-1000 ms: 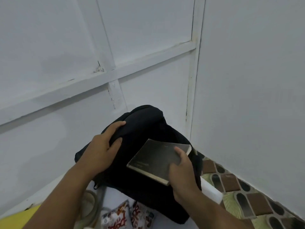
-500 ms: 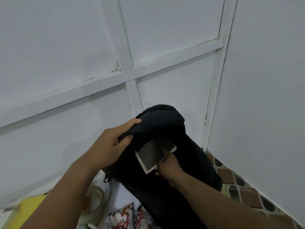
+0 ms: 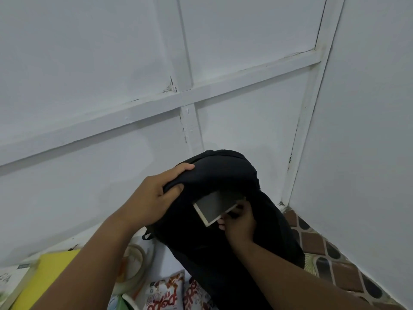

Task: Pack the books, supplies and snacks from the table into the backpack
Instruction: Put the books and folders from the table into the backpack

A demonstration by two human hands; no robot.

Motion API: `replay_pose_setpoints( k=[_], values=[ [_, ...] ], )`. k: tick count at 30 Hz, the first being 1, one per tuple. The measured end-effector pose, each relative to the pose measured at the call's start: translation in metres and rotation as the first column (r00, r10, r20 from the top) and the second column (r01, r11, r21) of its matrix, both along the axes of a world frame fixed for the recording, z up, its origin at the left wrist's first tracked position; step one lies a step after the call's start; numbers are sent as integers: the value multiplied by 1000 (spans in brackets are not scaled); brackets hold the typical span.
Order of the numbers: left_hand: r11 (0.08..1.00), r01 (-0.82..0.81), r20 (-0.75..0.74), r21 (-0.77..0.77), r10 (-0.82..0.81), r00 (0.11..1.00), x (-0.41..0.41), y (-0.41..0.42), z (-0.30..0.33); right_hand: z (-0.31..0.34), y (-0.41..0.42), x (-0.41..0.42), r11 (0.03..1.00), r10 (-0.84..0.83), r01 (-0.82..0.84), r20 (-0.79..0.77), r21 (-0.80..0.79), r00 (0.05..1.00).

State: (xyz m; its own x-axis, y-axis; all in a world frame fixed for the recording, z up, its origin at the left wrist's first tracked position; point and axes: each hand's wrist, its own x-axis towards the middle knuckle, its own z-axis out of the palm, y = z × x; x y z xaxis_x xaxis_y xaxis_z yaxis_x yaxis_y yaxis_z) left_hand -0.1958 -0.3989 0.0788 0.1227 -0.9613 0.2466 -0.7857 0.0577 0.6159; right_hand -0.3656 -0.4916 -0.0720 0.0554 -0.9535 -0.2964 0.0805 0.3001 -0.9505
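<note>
The black backpack is standing against the white panelled wall in the corner, its lower part cut off by both forearms and the bottom edge. A dark grey book is sitting partly inside the backpack's opening, upper end hidden under the black flap, only the lower corner with its pale page edges showing. No title can be made out on the cover.

The left hand is gripping the flap near the top of the backpack, fingers curled over it and thumb pressing underneath. The right hand is holding the book's lower end, fingers curled round it; its fingertips are mostly in shadow and hard to separate.

On the desk at the bottom, 2 snack packets are lying beside the backpack, printed in red, white and orange; the lettering is blurred and cut off, so it is not readable. A roll of tape is half hidden behind the left forearm. A yellow book is lying at the left, blurred, with another printed item beyond it clipped by the frame. Patterned floor tiles are showing on the right.
</note>
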Motion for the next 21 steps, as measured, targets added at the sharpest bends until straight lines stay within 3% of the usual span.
replay_pose_setpoints(
  k=[4, 7, 9, 11, 12, 13, 15, 17, 18, 21],
  values=[
    [995, -100, -67, -10, 99, 993, -5, 5, -19, 1, 8, -2, 999, -14, 12, -52, -40, 999],
    [990, -135, -81, 25, 137, 987, -13, 16, -47, 9, 25, -10, 958, -4, -58, -216, -280, 976],
    [985, -160, -56, 57, 163, 985, -20, 26, -66, 25, 41, -21, 804, -25, -114, -224, -583, 974],
    [982, -180, -36, 52, 182, 983, -27, 38, -80, 41, 51, -31, 515, -9, -210, -250, -831, 968],
    [981, -191, -30, 39, 193, 981, -30, 45, -85, 40, 49, -31, 367, -9, -323, -350, -873, 937],
    [979, -203, -14, 18, 203, 979, -33, 52, -89, 40, 44, -29, 272, -8, -476, -497, -837, 868],
    [967, -253, 28, -31, 254, 967, -37, 70, -97, 35, 26, -25, 246, 63, -778, -791, -578, 608],
    [934, -348, 36, -76, 351, 935, -40, 95, -102, 27, 10, -24, 207, 162, -943, -941, -262, 297],
    [912, -397, 30, -100, 402, 915, -42, 109, -104, 20, 3, -26, 171, 181, -972, -964, -164, 194],
    [828, -541, 5, -147, 548, 836, -45, 156, -112, 4, -6, -33, 107, 172, -991, -980, -80, 98]
  ],
)
